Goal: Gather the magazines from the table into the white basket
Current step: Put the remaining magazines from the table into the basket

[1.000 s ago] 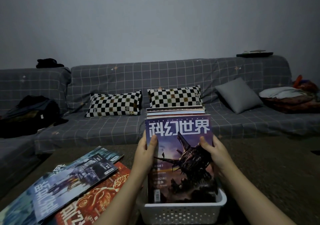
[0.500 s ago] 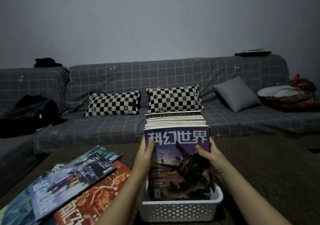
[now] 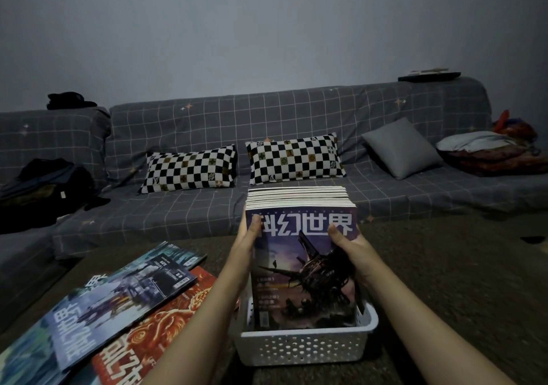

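Note:
A thick stack of magazines (image 3: 302, 266) stands upright in the white perforated basket (image 3: 305, 346) at the bottom centre, its front cover purple with a dark spaceship. My left hand (image 3: 247, 243) grips the stack's left edge, thumb across the cover. My right hand (image 3: 351, 251) holds its right edge the same way. On the table to the left lie three more magazines, fanned and overlapping: a blue one (image 3: 118, 301) on top, a teal one (image 3: 26, 358) beneath it, and an orange-red one (image 3: 148, 337) nearest my left forearm.
The dark table (image 3: 444, 280) runs to the right of the basket. Behind it stands a grey checked sofa (image 3: 296, 117) with two checkered pillows (image 3: 189, 169), a grey cushion (image 3: 400, 147), dark clothes (image 3: 38, 188) at left and bedding (image 3: 489, 153) at right.
The stack has sunk lower into the basket, and both hands have slid up to its top corners. The camera has tilted down slightly.

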Motion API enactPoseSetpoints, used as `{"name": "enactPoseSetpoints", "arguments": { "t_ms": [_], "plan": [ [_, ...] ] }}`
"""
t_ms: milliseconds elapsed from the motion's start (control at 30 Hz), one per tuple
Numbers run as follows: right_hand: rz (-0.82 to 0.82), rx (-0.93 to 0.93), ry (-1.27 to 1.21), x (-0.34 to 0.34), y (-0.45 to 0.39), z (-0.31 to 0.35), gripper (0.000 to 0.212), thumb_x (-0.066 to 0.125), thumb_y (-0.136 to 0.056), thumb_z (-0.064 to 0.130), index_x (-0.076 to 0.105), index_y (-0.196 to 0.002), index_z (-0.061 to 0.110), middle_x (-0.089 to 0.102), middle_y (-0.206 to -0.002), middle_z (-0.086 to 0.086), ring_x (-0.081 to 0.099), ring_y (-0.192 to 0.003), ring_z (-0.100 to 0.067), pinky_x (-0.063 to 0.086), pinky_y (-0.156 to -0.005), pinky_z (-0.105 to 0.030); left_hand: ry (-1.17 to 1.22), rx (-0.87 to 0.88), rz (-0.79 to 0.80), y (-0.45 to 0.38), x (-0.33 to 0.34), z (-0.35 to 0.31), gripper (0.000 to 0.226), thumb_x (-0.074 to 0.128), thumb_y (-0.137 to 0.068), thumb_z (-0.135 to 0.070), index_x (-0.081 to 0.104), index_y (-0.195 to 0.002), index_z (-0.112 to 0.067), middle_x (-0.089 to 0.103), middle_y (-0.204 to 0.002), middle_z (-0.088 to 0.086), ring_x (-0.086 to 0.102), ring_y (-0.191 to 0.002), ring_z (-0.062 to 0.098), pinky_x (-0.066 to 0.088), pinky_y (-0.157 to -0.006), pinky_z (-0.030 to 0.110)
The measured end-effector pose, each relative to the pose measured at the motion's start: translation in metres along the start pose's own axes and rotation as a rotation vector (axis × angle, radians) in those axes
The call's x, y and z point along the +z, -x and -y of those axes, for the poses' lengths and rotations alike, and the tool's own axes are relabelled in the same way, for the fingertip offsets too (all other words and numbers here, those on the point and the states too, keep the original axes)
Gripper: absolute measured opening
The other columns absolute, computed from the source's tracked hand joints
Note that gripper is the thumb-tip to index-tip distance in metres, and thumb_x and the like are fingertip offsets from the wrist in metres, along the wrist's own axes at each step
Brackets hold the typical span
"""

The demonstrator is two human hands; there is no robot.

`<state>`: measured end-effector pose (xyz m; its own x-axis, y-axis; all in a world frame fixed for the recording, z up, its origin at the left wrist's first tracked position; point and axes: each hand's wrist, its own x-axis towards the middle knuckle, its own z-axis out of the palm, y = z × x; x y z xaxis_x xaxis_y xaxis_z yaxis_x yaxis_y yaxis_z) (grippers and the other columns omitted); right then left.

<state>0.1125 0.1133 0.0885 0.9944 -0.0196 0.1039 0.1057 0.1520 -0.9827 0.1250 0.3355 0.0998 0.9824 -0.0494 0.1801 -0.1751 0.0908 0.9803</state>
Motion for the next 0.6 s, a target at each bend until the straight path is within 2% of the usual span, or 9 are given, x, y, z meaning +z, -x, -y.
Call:
{"name": "enactPoseSetpoints", "arguments": {
  "t_ms": [67, 133, 200, 267, 333, 433, 600],
  "plan": [
    [-0.033, -0.006, 0.045, 0.001, 0.002, 0.003, 0.107, 0.079, -0.036, 0.073, 0.046, -0.129, 0.031, 0.066, -0.117, 0.002, 0.062, -0.109, -0.021, 0.044, -0.1, -0.044, 0.002, -0.012, 0.004, 0.001, 0.001, -0.002, 0.101, 0.058, -0.058, -0.083, 0.04, -0.14, -0.025, 0.06, -0.13, 0.003, 0.058, -0.117, 0.024, 0.044, -0.103, 0.048],
    [-0.056, -0.013, 0.077, 0.003, 0.004, 0.006, 0.114, 0.077, -0.037, 0.075, 0.042, -0.134, 0.028, 0.063, -0.122, 0.001, 0.06, -0.111, -0.021, 0.042, -0.103, -0.047, -0.013, -0.016, -0.007, 0.004, 0.001, -0.004, 0.096, 0.055, -0.061, -0.082, 0.043, -0.138, -0.026, 0.061, -0.128, 0.003, 0.059, -0.116, 0.024, 0.043, -0.103, 0.05],
    [-0.065, -0.025, 0.073, 0.002, 0.007, 0.007, 0.113, 0.078, -0.038, 0.073, 0.042, -0.135, 0.028, 0.062, -0.123, 0.0, 0.06, -0.111, -0.02, 0.043, -0.102, -0.048, -0.028, -0.016, -0.016, 0.006, 0.001, -0.004, 0.096, 0.055, -0.06, -0.082, 0.043, -0.138, -0.027, 0.061, -0.128, 0.001, 0.059, -0.115, 0.022, 0.043, -0.103, 0.049],
    [-0.068, -0.042, 0.069, 0.001, 0.012, 0.007, 0.106, 0.08, -0.041, 0.069, 0.044, -0.133, 0.03, 0.062, -0.124, 0.001, 0.06, -0.112, -0.02, 0.044, -0.101, -0.049, -0.049, -0.012, -0.012, 0.01, 0.001, -0.004, 0.102, 0.055, -0.056, -0.085, 0.04, -0.14, -0.029, 0.058, -0.132, -0.001, 0.058, -0.115, 0.017, 0.046, -0.098, 0.042],
    [-0.074, -0.044, 0.08, 0.002, 0.017, 0.005, 0.106, 0.081, -0.041, 0.068, 0.043, -0.134, 0.031, 0.061, -0.124, 0.0, 0.059, -0.113, -0.021, 0.044, -0.101, -0.049, -0.072, -0.019, -0.007, 0.015, 0.001, -0.003, 0.11, 0.055, -0.052, -0.088, 0.032, -0.144, -0.033, 0.051, -0.139, -0.001, 0.054, -0.118, 0.015, 0.046, -0.092, 0.036],
    [-0.077, -0.038, 0.074, 0.002, 0.026, 0.003, 0.113, 0.081, -0.038, 0.068, 0.039, -0.137, 0.029, 0.059, -0.128, -0.004, 0.058, -0.114, -0.023, 0.043, -0.101, -0.05, -0.079, -0.057, -0.007, 0.021, 0.001, -0.001, 0.114, 0.053, -0.053, -0.088, 0.017, -0.148, -0.038, 0.033, -0.153, 0.003, 0.038, -0.135, 0.029, 0.034, -0.108, 0.054],
    [-0.131, -0.056, 0.163, 0.006, 0.041, 0.01, 0.111, 0.073, -0.05, 0.061, 0.024, -0.145, 0.03, 0.044, -0.142, -0.004, 0.046, -0.125, -0.024, 0.039, -0.1, -0.04, -0.101, -0.085, -0.057, 0.034, 0.003, -0.005, 0.095, 0.047, -0.072, -0.073, 0.001, -0.149, -0.042, 0.013, -0.16, 0.002, 0.021, -0.143, 0.034, 0.022, -0.113, 0.057]
  ]
}}
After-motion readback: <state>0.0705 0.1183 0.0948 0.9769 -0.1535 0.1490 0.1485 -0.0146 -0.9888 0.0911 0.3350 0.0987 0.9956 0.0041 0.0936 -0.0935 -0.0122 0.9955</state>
